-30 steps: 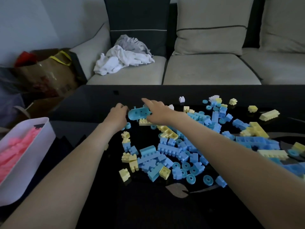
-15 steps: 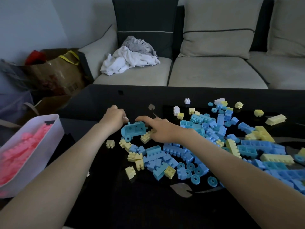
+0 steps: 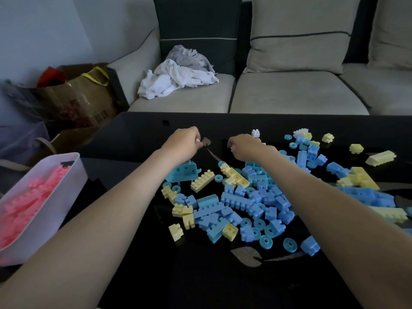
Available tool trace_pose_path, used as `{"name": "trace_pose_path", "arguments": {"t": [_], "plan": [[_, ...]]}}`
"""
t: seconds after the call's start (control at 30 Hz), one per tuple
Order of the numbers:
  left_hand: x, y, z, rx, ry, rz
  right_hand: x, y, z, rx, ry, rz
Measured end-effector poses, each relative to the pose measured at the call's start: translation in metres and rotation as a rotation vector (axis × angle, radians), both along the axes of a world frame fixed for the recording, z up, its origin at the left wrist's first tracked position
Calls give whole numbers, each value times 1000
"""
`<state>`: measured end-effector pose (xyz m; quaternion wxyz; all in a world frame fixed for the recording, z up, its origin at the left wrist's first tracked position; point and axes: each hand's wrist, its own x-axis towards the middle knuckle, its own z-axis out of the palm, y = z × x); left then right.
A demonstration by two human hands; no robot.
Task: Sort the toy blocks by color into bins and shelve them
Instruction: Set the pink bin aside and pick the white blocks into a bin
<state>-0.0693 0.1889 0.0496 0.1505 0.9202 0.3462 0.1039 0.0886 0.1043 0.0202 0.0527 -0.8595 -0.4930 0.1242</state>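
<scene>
1. Dim living room: a black table [image 3: 133, 139] stood before a grey sofa [image 3: 289, 92], strewn with blue and yellow blocks [image 3: 236, 201].
2. One teal wagon block [image 3: 184, 172] lay free on the table. Its long axis ran across the view and its small nub pointed right, toward the pile.
3. Just right of the wagon lay a long yellow brick [image 3: 202, 181], slanted, with its far end to the right.
4. Beyond the wagon, the left hand [image 3: 185, 142] had curled fingers. A white speck showed at their tips; I cannot tell whether it held anything.
5. Beyond and right of the wagon, the right hand [image 3: 244, 146] curled around a small white block [image 3: 233, 148].
6. Well left of the wagon sat a white bin [image 3: 44, 215] of pink blocks [image 3: 29, 197].
7. Half a second earlier both hands were at the wagon, the right one's fingers outstretched beside it. They had since moved past it.
</scene>
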Motion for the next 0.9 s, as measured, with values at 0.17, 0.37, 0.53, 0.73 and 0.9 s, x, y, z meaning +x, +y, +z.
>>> {"name": "trace_pose_path", "arguments": {"t": [0.17, 0.37, 0.53, 0.73, 0.9], "plan": [[13, -24, 1, 2, -17, -25, -9, -3, 1, 130, -60, 70], [44, -73, 20, 85, -56, -129, 1, -50, 28, 405, -23, 6], [80, -136, 38, 115, 13, -320, 27, -136, 48, 486, -109, -58], [124, -235, 41, -69, -50, -568, 63, -307, 67, 459, -116, -359], [160, -330, 42, -192, -146, -730, 84, -425, 69, 386, -68, -672]]}}
